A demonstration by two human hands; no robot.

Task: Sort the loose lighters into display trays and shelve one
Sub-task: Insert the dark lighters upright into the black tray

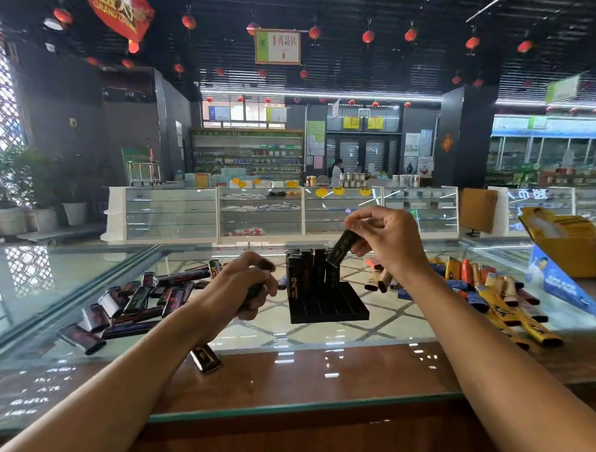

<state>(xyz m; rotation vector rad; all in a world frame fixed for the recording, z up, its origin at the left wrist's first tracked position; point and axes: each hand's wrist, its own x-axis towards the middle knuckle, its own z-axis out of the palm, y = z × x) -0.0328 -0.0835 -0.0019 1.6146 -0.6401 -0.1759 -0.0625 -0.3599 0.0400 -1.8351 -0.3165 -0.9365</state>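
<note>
— Shop showcases of glass (259,210) line the far side of the room, with red lanterns (368,36) under the dark ceiling. What is nearer?

— A glass-topped table (344,335) with a wooden strip along the near edge. The black display tray (330,306) lies on the glass at the middle, and a row of lighters (310,269) stands upright along its back edge.

— And the hands?

— The right hand (388,243) is raised above the tray's back right corner. Its fingers (357,223) and thumb pinch a black lighter (343,248), which is tilted, lower end at the top of the upright row. Whether it touches them, I cannot tell.

— The left one?

— The left hand (244,285) hangs just left of the tray, fingers curled round a dark lighter (253,293); it may hold more than one, but I cannot count them.

— Where are the loose ones?

— Loose black lighters (137,302) lie heaped on the glass to the left, one stray lighter (205,357) at the wooden strip under the left forearm. Coloured lighters (488,286) lie scattered to the right, near a blue and yellow box (561,250).
</note>
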